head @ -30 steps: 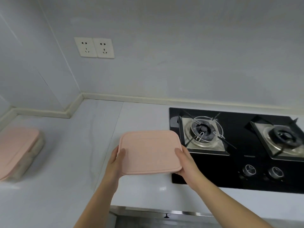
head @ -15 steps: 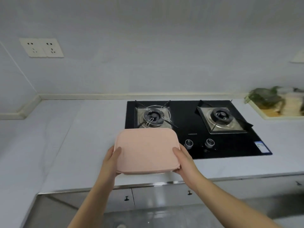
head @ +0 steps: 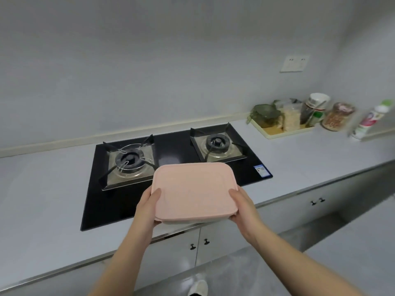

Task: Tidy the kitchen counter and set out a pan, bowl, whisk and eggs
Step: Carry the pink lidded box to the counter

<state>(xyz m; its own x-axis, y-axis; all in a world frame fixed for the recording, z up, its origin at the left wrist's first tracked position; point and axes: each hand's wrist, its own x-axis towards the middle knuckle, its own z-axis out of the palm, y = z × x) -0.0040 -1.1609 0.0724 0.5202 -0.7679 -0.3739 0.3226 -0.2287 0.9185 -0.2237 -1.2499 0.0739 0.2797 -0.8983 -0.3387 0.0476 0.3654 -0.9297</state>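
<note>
Pink matte box [head: 193,189], rounded-rect., held above near edge of glossy black hob [head: 171,146]; left hand [head: 147,207] & right hand [head: 243,207] fingers [head: 156,194] clasp its sides. Smooth white desk [head: 42,199] below.

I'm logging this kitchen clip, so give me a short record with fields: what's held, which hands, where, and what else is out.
held item: pink-lidded container
grip: left hand and right hand, one at each side, thumbs on lid
position: held up, overlapping the gas hob front edge in view
far right of counter: tray of jars, white bottle
</note>
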